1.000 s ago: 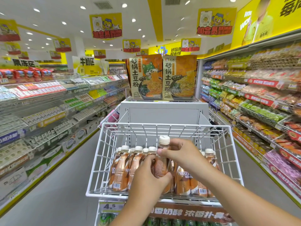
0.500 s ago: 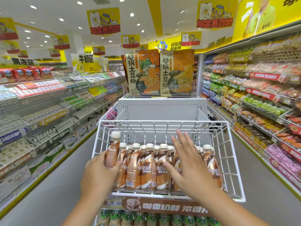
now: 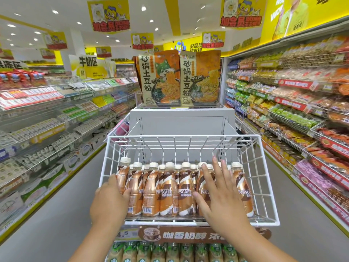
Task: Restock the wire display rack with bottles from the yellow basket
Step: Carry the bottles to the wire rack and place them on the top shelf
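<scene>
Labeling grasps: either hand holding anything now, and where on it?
Left hand grips the leftmost bottle round its lower body, in the wire rack. Right hand holds nothing, fingers straight against the bottles.

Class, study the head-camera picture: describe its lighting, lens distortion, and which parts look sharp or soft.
Head view: bright, even light from ceiling spotlights, with hardly any shadow on the white wire rack; wide-angle bending bows the side shelves outward; the coffee bottles, left hand and right hand look fairly sharp, while goods at the frame edges smear soft.
</scene>
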### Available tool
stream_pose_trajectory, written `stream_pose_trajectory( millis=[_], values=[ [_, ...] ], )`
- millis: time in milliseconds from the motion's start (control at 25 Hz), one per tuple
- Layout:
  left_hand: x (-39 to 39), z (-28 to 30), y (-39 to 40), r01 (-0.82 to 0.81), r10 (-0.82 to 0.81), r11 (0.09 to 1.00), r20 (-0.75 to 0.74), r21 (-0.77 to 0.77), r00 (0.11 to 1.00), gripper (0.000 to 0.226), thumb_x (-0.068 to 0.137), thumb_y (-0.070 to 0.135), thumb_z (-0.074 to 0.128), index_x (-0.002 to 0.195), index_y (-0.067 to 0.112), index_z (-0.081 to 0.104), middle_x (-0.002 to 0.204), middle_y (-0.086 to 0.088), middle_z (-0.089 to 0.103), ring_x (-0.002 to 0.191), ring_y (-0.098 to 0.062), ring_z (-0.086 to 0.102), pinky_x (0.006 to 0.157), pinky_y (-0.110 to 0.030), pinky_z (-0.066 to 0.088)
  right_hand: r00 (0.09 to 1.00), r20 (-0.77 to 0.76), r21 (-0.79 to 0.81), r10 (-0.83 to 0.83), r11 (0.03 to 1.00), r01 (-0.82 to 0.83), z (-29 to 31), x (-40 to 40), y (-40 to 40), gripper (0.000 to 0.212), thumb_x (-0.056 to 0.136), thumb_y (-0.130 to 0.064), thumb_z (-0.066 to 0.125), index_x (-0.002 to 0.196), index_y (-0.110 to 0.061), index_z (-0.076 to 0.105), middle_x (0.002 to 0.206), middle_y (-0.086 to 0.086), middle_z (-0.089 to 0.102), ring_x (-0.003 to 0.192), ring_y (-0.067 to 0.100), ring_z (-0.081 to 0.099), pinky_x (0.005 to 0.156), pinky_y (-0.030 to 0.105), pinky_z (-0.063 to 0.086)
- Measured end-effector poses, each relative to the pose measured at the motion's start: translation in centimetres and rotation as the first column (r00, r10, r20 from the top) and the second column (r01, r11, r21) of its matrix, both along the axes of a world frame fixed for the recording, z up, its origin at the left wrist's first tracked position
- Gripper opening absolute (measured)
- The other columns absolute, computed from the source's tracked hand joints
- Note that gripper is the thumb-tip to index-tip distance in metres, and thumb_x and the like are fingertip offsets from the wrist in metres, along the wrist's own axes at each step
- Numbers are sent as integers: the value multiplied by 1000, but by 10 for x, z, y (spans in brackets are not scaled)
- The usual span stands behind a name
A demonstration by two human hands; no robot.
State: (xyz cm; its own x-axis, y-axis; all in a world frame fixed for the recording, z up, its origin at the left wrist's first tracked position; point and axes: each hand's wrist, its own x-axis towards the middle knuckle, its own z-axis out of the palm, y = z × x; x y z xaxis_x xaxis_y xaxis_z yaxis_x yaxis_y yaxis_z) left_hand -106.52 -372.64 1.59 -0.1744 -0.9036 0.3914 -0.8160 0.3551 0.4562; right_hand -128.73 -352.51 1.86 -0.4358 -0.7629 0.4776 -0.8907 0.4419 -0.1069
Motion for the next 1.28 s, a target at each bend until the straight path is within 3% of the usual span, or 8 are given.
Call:
stream_pose_trajectory(
  millis=[160,360,520,720,880,1040,1200,1280],
  values=[
    [-4,-14,-1,-33,35,999,96,-25,995,54,89,39,70,129,7,51,117,-9,63,112,-30,57,73,-44,56,999,-12,15,-40,999,40,-8,-2,-3,79,98,-71,8,165,-30,3,172,3,-14,158,25,-17,127,49,2],
    [-1,-24,-1,39,-25,996,167,-82,986,71,85,18,76,144,-1,43,140,-18,51,126,-36,48,93,-49,52,999,-4,29,-37,999,37,-10,-3,-3,79,97,-72,7,163,-33,-8,171,0,-22,156,23,-25,125,47,-6],
    [21,-21,-1,163,-131,972,184,-171,974,56,83,9,77,136,9,60,135,-11,59,125,-33,51,89,-52,54,1000,-1,33,-19,999,19,-8,-1,-2,79,96,-71,9,161,-34,-16,167,-4,-33,151,19,-35,121,42,-17],
    [58,-17,-32,415,-243,870,502,-265,830,73,65,21,94,133,11,67,135,-5,66,122,-29,64,104,-47,45,1000,-8,27,-18,999,18,-9,-1,-5,80,100,-69,19,162,-32,-15,167,-3,-32,153,20,-33,122,43,-15],
    [60,-22,-45,421,-276,890,531,-173,801,70,57,23,98,122,13,74,132,-3,69,102,-29,73,81,-48,61,1000,-18,52,-21,998,21,-13,-1,-8,80,99,-68,17,161,-32,-19,165,-1,-36,152,22,-34,120,42,-18],
    [56,-22,-54,462,-229,847,603,-264,764,71,40,12,101,107,6,79,115,-10,76,95,-30,75,104,-45,41,1000,3,61,-12,998,12,-18,-2,-11,82,100,-68,20,158,-33,-26,165,-1,-36,152,23,-33,124,45,-10],
    [54,-26,-52,450,-179,847,645,-283,743,82,34,-2,93,113,-3,75,116,-15,74,100,-34,71,105,-46,29,1000,11,63,-18,998,17,-21,-1,-12,81,101,-68,19,160,-31,-20,166,0,-34,152,22,-34,126,46,-8],
    [55,-26,-48,443,-201,868,658,-223,725,80,39,9,98,115,0,75,121,-14,73,109,-34,70,107,-46,31,1000,17,70,-21,997,19,-21,-1,-10,80,99,-69,16,161,-31,-19,166,-1,-35,151,22,-35,126,47,-9]
  ],
)
